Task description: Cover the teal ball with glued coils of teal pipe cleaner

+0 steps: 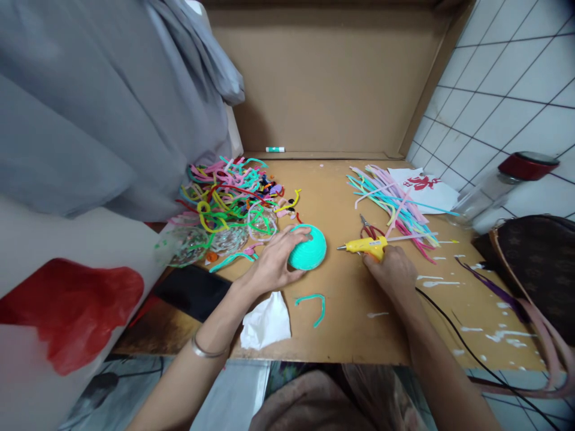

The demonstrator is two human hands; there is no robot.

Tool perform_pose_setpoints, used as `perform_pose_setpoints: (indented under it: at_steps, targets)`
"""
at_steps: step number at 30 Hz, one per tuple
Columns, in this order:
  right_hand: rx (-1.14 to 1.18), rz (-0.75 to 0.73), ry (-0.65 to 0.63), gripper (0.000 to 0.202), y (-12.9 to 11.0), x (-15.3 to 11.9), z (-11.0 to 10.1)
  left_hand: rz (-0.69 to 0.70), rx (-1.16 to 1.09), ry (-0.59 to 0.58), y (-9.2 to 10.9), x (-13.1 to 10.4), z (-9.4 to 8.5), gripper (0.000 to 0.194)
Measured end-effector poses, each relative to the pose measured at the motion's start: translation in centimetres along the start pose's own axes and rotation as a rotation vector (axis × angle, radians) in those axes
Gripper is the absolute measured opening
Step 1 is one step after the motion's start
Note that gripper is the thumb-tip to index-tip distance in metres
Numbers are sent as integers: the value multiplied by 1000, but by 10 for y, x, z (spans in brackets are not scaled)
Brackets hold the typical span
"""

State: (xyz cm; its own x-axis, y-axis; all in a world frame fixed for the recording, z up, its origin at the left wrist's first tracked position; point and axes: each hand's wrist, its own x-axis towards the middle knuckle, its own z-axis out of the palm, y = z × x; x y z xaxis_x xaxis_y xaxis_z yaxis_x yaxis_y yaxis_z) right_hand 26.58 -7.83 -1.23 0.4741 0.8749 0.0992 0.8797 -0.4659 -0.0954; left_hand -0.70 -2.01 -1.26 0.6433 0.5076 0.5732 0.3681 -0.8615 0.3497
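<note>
My left hand (279, 257) is closed round the left side of a round turquoise piece (311, 248) with a coiled surface, thumb below and fingers above. In my right hand (395, 269) is a yellow hot glue gun (366, 245), its nozzle pointing left toward the turquoise piece but apart from it. Scissors with red handles (372, 230) lie just behind the glue gun. A bent turquoise pipe cleaner (322, 308) rests on the table nearer to me, and a crumpled white tissue (267, 321) lies below my left wrist.
Tangled colourful pipe cleaners (224, 197) are heaped at the left, with a black phone-like slab (195, 291) in front. Straight pipe cleaners (395, 200) lie at the right, near a clear bottle with a red lid (487, 191) and a brown bag (539, 257). A black cord (453, 329) crosses the front right edge.
</note>
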Motion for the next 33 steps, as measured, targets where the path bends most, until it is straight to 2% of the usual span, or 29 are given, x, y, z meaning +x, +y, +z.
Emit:
perform_pose_setpoints:
  at_steps: [6,13,21,26,33]
  targets:
    - [-13,-4,-28,42,0,-1,-2,3,2,-1,0,1,0,64]
    - [-26,-16,17,41,2,-1,4,1,-3,-2,3,2,-2,63]
    - [-38,-21,67,42,1,-1,6,15,-22,10,-4,-1,0,69]
    - [-42,-17,48,45,1,-1,5,12,-54,-24,-8,-2,0,68]
    - [-148,-48,134,56,3,-16,3,28,-117,-11,-10,-2,-1,66]
